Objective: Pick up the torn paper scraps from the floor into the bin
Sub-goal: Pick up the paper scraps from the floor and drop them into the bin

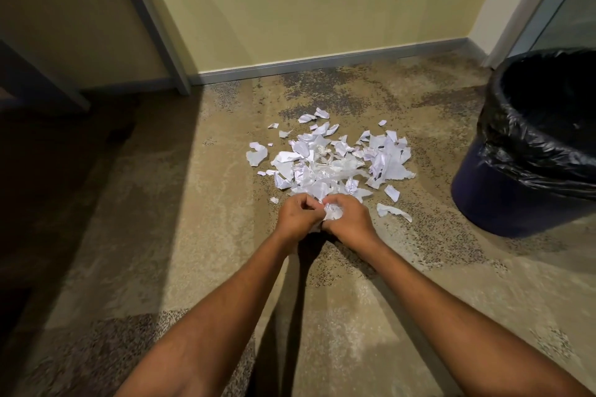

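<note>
At the near edge of the torn paper scraps (329,161) heaped on the carpet (193,235), the left hand (298,214) and right hand (346,219), touching, curl round a crumpled wad (332,212) of them, the black-lined bin (503,200) standing apart to the right.

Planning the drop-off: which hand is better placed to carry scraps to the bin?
Right, probably: the right hand grips a wad of scraps, and the bin stands on that side.
</note>
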`<state>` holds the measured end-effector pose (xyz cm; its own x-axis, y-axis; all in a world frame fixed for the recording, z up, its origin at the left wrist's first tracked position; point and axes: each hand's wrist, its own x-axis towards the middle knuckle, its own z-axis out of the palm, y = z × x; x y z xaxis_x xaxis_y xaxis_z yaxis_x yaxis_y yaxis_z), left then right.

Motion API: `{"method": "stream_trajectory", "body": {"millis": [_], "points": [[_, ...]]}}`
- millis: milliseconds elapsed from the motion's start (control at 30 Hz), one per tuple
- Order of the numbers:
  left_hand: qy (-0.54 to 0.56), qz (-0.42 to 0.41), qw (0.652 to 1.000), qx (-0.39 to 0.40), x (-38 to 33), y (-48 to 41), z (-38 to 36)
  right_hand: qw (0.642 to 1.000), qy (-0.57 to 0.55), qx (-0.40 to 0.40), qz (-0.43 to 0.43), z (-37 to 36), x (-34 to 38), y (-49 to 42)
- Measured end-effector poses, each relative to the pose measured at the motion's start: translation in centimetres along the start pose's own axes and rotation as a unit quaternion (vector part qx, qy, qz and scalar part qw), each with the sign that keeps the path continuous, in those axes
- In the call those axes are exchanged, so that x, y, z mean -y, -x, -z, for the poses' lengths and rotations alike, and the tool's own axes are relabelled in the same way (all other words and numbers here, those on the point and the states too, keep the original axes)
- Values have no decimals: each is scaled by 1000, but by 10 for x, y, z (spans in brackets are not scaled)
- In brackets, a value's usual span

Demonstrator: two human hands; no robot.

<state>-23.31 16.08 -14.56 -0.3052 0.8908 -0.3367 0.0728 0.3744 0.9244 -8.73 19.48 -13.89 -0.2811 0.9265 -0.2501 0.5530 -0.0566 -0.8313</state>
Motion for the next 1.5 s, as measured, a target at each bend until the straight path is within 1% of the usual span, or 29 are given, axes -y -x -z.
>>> {"method": "stream_trajectory", "body": {"millis": [133,267,400,533,633,733,900,967,1100,1267,1400,1500], "points": [[23,-13,1000,15,-39,9,-1,1000,-2,-3,29,31,24,0],[15,-48,999,11,-95,15,-13,999,9,-6,52,80,61,0],[24,-94,995,-11,-164,27,-35,996,16,3,91,151,109,10],[59,-119,991,17,-224,40,-64,992,55,17,112,230,148,23],[86,-133,987,31,-261,51,-102,991,74,12,112,286,161,36],[104,-136,983,63,-292,64,-145,989,92,-27,116,338,156,45],[114,-111,980,121,-331,73,-213,992,13,-81,94,405,117,40],[90,-94,982,134,-340,70,-235,992,-17,-95,77,421,98,35],[-3,-64,986,153,-348,66,-266,992,-33,-113,44,439,64,22],[-97,-63,982,150,-345,62,-273,989,49,-135,30,446,40,16],[-112,-75,979,154,-338,57,-260,980,134,-145,29,446,48,18],[-116,-103,976,151,-335,54,-248,958,214,-192,20,442,58,20]]}}
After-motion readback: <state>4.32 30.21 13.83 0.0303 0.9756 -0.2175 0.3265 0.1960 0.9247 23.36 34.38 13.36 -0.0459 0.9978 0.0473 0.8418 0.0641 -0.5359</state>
